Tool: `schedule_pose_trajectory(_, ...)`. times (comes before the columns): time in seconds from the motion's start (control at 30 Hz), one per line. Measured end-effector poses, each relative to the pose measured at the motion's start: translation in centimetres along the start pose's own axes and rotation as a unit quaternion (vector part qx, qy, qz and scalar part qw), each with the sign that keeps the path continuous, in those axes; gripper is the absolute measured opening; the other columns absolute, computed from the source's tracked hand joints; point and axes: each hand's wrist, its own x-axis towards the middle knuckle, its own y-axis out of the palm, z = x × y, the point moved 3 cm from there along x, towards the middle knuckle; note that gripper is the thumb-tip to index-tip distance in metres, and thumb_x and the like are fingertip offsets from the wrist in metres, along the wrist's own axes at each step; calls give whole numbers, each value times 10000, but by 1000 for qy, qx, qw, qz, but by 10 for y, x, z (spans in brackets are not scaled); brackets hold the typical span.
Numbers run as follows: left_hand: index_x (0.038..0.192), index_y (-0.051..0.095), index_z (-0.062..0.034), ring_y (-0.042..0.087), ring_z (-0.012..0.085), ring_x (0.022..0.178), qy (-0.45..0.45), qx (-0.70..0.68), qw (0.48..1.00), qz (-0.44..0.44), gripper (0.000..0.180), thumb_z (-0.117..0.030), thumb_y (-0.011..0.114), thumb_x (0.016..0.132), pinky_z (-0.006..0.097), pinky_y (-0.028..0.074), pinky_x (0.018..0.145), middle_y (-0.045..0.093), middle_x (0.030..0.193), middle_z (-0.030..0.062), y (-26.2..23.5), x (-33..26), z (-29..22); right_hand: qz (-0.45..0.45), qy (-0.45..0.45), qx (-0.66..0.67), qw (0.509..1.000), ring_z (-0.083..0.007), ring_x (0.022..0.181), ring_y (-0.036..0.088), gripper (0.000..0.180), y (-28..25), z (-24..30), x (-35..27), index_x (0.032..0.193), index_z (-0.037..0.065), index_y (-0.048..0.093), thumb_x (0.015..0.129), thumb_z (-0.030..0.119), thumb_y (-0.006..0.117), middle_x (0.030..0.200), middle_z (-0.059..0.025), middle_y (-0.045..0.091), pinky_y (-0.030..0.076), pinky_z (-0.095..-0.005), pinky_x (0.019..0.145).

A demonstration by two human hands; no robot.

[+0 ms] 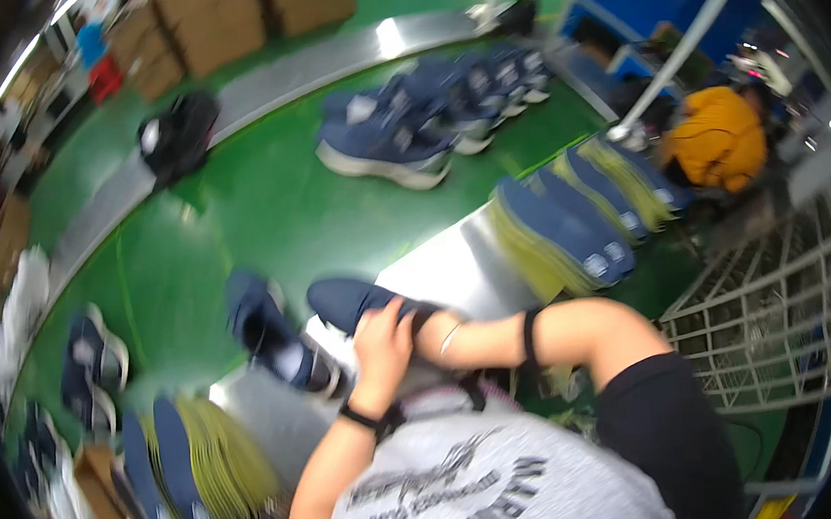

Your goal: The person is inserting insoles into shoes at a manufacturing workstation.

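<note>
In front of my body, a navy shoe (340, 303) points its rounded toe to the left, with a pale edge below it. My left hand (382, 346) is closed on its near side. From the right, my right hand (429, 331) reaches to the dark heel end of this shoe; its fingers are hidden there and blurred. Another navy shoe (269, 332) with a light lining and white sole rests just left of my hands. Stacks of navy-topped, yellow-green-edged insoles lie at the lower left (196, 466) and on the right (566, 227).
Several navy shoes (386, 143) stand in a row on the green surface (177, 241) ahead. More shoes (94, 367) are at the far left. Metal ledge (466, 270) runs ahead of me; a wire basket (767, 328) and orange bundle (716, 139) are right. A black bag (177, 137) lies beyond.
</note>
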Motion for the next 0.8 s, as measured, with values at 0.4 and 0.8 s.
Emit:
schedule_pose_trajectory(0.4,919,570,-56,538,300,748,-82,12,994,69,291,-205,638,679,387,429,666,583,801,120,-17,-15,11,130,-78,21,988,-309,893,562,388,-1,11,-45,1005,20,489,708,269,514,864,-180,600,125,-592,921)
schedule_pose_trajectory(0.8,969,549,-66,544,259,871,-324,437,833,-103,426,-309,663,637,388,426,722,567,936,101,-348,-105,39,30,63,140,988,-400,850,541,419,-9,-33,-52,927,-69,449,703,277,521,820,-265,575,207,-543,917)
